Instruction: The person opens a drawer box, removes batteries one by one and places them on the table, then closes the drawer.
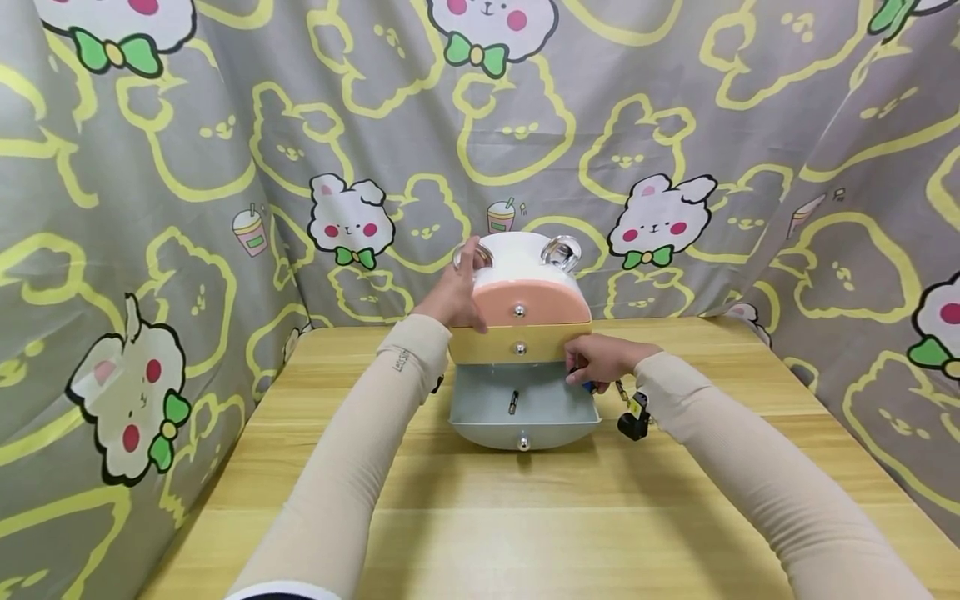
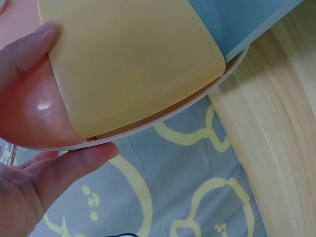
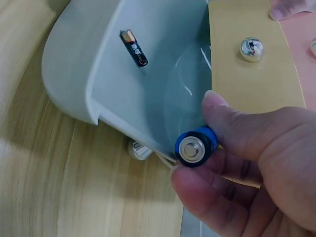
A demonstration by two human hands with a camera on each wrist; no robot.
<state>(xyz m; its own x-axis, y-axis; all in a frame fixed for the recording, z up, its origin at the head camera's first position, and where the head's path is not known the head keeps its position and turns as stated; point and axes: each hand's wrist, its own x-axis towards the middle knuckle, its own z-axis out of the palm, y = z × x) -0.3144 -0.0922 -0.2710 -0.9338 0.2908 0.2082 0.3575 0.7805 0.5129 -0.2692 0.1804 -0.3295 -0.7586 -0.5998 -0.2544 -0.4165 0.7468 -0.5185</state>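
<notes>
A small drawer cabinet [image 1: 514, 258] with a white top, an orange drawer and a yellow drawer stands on the table; its grey-blue bottom drawer [image 1: 480, 408] is pulled out. My left hand [image 1: 454, 293] holds the cabinet's upper left side, thumb across the front and fingers along the side in the left wrist view. Over the right edge of the pulled-out drawer, my right hand [image 1: 609, 358] pinches a blue battery [image 3: 196, 147] between thumb and fingers. A slimmer black battery with a copper-coloured end [image 3: 134, 48] lies inside that drawer.
To the right of the drawer, a black object with a yellow patch [image 1: 634, 421] is on the table, partly by my right wrist. Silvery rings [image 1: 562, 253] stick up from the cabinet top. Patterned curtain [image 1: 420, 125] encloses the table's back and sides.
</notes>
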